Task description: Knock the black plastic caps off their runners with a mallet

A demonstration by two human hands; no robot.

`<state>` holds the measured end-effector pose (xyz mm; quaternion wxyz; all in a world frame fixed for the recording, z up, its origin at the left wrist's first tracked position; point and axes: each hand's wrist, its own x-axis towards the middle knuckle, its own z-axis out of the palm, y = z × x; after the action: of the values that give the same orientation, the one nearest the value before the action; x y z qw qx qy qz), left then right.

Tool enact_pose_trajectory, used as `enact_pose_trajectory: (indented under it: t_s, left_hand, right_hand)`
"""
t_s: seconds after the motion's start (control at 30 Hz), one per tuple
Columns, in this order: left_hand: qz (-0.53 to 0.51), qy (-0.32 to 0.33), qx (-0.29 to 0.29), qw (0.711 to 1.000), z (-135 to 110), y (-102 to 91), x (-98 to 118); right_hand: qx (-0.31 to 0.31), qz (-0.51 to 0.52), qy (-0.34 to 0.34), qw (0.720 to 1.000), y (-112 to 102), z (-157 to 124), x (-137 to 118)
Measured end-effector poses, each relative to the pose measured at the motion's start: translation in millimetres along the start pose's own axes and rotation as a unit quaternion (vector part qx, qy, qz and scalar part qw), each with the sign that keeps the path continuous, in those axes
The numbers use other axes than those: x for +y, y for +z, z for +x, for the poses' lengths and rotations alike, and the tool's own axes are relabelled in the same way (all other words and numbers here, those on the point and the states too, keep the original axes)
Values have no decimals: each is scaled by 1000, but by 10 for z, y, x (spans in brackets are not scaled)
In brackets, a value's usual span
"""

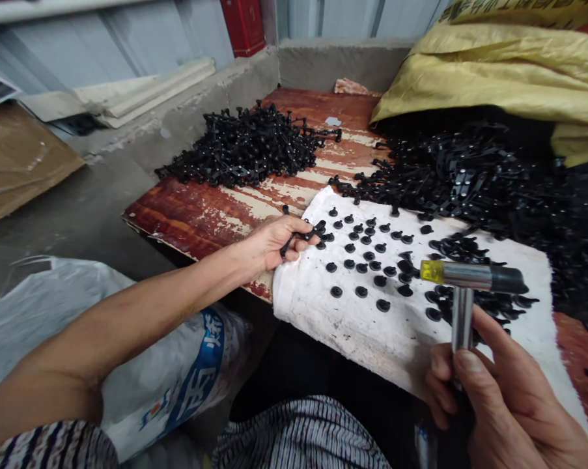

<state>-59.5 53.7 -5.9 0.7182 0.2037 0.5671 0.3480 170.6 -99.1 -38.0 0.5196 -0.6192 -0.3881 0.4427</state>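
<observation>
Hands both closed: left hand (279,244) pinching a black plastic sprue (313,231) at the white cloth's (313,306) left edge, right hand (506,397) gripping a yellow-tipped hammer (462,277) upright over scattered black studs (383,305).

A yellow sack (499,65) is piled by a low stone wall (323,65). A white bag (167,384) is set on the floor (79,215), and brown card (15,163) is seen off to the left.
</observation>
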Motion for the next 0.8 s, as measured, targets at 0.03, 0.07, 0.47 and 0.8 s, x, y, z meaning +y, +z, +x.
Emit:
enact_pose_trajectory:
  t_s: [0.03, 0.07, 0.47, 0.8]
  left_hand:
    - [1, 1, 2, 1000, -4, 3, 1]
    - [2, 1, 5, 1000, -7, 6, 2]
    - [65, 37, 67, 995, -34, 59, -4]
    - [61, 81, 89, 991, -19, 38, -80]
  right_hand:
    - [-2, -1, -1, 1000, 1, 0, 3]
    - [-4, -3, -2, 1000, -2, -1, 8]
    - [-136, -327, -320, 879, -67, 297, -97]
    - [-173, -325, -478, 797, 451, 592, -369]
